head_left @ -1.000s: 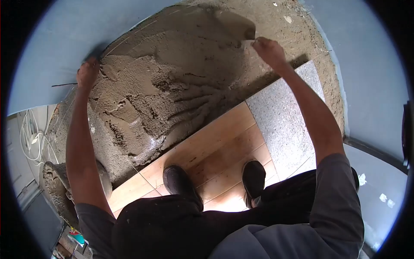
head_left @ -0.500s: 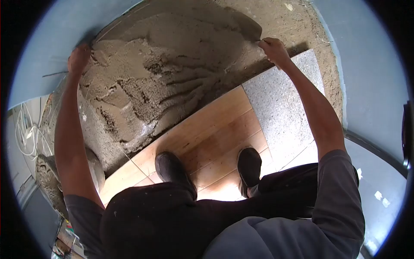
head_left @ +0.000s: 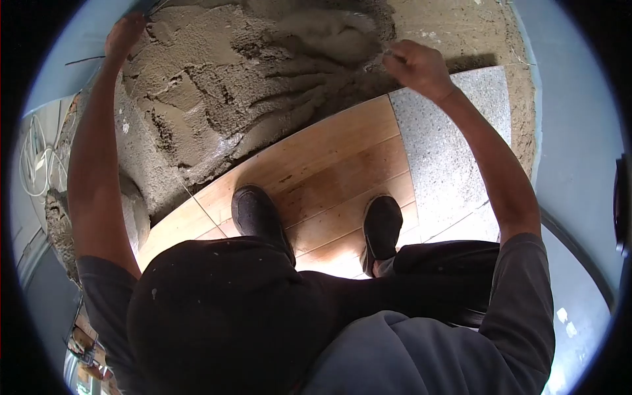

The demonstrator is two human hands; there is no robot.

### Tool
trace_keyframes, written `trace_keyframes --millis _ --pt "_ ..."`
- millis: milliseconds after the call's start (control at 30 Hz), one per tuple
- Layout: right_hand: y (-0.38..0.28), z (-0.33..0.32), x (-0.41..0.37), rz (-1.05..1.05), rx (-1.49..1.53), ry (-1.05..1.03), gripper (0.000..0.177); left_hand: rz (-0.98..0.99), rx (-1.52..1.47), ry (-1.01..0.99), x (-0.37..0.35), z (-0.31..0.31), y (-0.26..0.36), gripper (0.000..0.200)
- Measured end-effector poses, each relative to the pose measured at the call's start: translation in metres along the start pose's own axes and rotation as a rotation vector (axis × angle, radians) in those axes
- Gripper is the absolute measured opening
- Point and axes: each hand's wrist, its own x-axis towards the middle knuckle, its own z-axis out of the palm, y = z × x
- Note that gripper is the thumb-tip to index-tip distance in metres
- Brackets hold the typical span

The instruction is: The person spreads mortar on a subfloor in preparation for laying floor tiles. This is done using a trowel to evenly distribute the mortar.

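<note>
My left hand (head_left: 125,34) is closed beside the blue wall at the upper left, over the edge of the mortar bed. What it grips is hidden, though thin lines show near its fingers. My right hand (head_left: 421,68) is closed in a pinch above the mortar, near the far edge of the speckled tile; I cannot make out what is in its fingers. Between the hands lies rough, wet grey-brown mortar (head_left: 207,99) with ridges and lumps. A smooth, wet patch (head_left: 329,33) shines at its top, just left of my right hand.
My shoes (head_left: 255,214) stand on wood-look tiles (head_left: 336,141) bordering the mortar. Speckled grey tile (head_left: 454,125) lies to the right. Blue walls (head_left: 579,131) rise on both sides. White cable (head_left: 36,161) hangs in loops at the left, near a mortar-caked container (head_left: 135,210).
My left hand has moved forward along the wall. My right hand has shifted slightly left relative to the speckled tile. The broad smooth brown surface between my hands has given way to a shiny patch.
</note>
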Motion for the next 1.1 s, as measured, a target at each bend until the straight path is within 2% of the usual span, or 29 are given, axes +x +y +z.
trace_keyframes --millis 100,167,200,267,300,367,467,567,667,733,767,800,867,967,1067,1100 --pt "-0.02 -0.006 0.005 -0.375 -0.361 -0.134 0.024 -0.05 -0.123 0.015 -0.012 -0.016 0.017 0.031" --pt "-0.023 -0.011 0.007 -0.371 -0.345 -0.132 0.027 -0.116 -0.205 -0.08 -0.036 -0.072 0.059 0.023" --pt "-0.024 -0.014 0.008 -0.368 -0.338 -0.135 0.028 0.091 0.158 -0.086 -0.017 -0.036 0.027 0.023" --pt "-0.026 -0.018 0.013 -0.351 -0.314 -0.112 0.026 0.476 1.018 0.164 0.019 0.032 -0.036 0.025" --pt "-0.026 -0.017 0.013 -0.341 -0.299 -0.103 0.025 0.41 0.698 0.117 0.009 0.006 -0.013 0.029" --pt "-0.018 -0.008 0.004 -0.384 -0.347 -0.202 0.025 0.288 0.202 0.176 -0.014 -0.038 0.033 0.036" --pt "-0.009 -0.014 0.007 -0.441 -0.381 -0.287 0.025 0.42 -0.066 0.392 -0.033 -0.077 0.066 0.048" --pt "-0.012 -0.017 0.006 -0.44 -0.353 -0.254 0.025 0.285 -0.109 0.115 -0.052 -0.131 0.103 0.04" --pt "-0.013 -0.018 0.004 -0.428 -0.315 -0.253 0.025 0.29 0.374 0.102 -0.04 -0.12 0.115 0.037" --pt "-0.014 -0.021 0.004 -0.408 -0.276 -0.23 0.025 0.252 0.392 0.063 -0.008 -0.071 0.084 0.037" --pt "-0.016 -0.025 0.008 -0.395 -0.247 -0.192 0.025 0.23 0.403 0.043 -0.008 -0.069 0.083 0.037" --pt "-0.019 -0.026 0.008 -0.379 -0.217 -0.154 0.026 0.216 0.304 0.047 -0.014 -0.071 0.076 0.037" --pt "-0.024 -0.027 0.004 -0.409 -0.231 -0.247 0.027 0.193 0.103 0.062 -0.045 -0.123 0.102 0.037" --pt "-0.024 -0.03 0.001 -0.396 -0.267 -0.321 0.022 0.017 0.023 0.098 -0.037 -0.096 0.083 0.038" --pt "-0.024 -0.023 -0.003 -0.395 -0.212 -0.386 0.025 0.196 -0.12 0.177 -0.041 -0.101 0.086 0.043" --pt "-0.023 -0.02 -0.004 -0.4 -0.18 -0.41 0.027 0.15 -0.103 0.131 -0.041 -0.106 0.091 0.044"
